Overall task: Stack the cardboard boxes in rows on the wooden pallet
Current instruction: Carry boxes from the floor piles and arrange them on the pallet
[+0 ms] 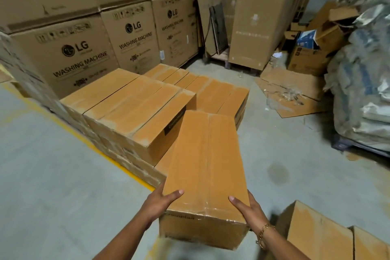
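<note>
**Q:** What is nearest the camera?

**A:** Two bare hands carry a long cardboard box (206,164), held lengthwise and pointing away. The left hand (162,202) clasps its near left corner and the right hand (247,209) its near right corner. Each thumb lies flat on the taped top, and the fingers wrap down the side. A gold chain bracelet (263,234) sits on the right wrist. Two loose boxes (316,236) stand on the grey floor at lower right.

**Q:** And beyond the held box?

**A:** Its far end reaches the stack of boxes (130,107), which is stepped, higher on the left and lower on the right. Whether the box touches the stack cannot be told, and what lies beneath the stack is hidden. A yellow floor line (84,139) runs along the stack's left side. Behind it stand large washing machine cartons (80,55). To the right lie flattened cardboard (295,95) and a plastic-wrapped load (363,69).
</note>
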A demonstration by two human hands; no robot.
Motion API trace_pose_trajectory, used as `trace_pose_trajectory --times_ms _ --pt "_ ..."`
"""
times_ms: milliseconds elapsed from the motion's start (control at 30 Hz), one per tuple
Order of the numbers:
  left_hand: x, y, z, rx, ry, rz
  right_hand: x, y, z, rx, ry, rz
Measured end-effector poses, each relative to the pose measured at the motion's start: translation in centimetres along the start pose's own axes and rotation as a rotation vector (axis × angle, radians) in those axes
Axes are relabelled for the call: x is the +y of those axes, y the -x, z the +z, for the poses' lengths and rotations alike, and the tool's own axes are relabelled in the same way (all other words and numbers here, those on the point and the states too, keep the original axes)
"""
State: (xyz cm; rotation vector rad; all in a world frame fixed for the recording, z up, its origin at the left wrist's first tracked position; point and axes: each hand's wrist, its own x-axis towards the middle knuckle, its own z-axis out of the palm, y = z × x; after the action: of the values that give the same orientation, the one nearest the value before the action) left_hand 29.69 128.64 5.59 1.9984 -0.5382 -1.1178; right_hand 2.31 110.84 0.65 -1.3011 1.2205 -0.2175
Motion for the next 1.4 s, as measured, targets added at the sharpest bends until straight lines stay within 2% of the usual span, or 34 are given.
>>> trace_pose_trajectory --times_ms 133,367,600,833,1033,1133,1300,1400 --pt "1.5 -4.1 -2.3 -0.032 -0.009 -0.028 -1.7 -3.2 1.6 0.034 0.024 0.046" --pt "3.4 -12.2 -7.2 -0.129 -0.061 -0.046 -6.7 -6.4 6.6 0.105 -0.069 0.065" --pt "3.7 -20.3 -13.9 -0.256 -0.127 -0.021 -9.2 -9.9 13.5 0.184 -0.117 0.136" --pt "3.0 -23.7 -17.6 -0.358 -0.076 0.062 -12.8 -10.2 18.3 0.210 -0.131 0.154" --pt "1.3 -25.4 -19.1 -0.290 -0.178 0.062 -13.5 -10.4 20.8 0.140 -0.056 0.377" --pt "1.4 -25.6 -20.2 -0.342 -0.259 0.199 -14.2 -10.0 21.7 0.103 -0.071 0.377" --pt "1.0 -26.3 -22.1 -0.534 -0.446 0.467 -13.5 -9.7 22.3 0.036 -0.106 0.300" --pt "-0.5 -27.3 -22.7 -0.465 -0.750 0.507 -12.6 -9.9 23.2 0.051 -0.136 0.218"
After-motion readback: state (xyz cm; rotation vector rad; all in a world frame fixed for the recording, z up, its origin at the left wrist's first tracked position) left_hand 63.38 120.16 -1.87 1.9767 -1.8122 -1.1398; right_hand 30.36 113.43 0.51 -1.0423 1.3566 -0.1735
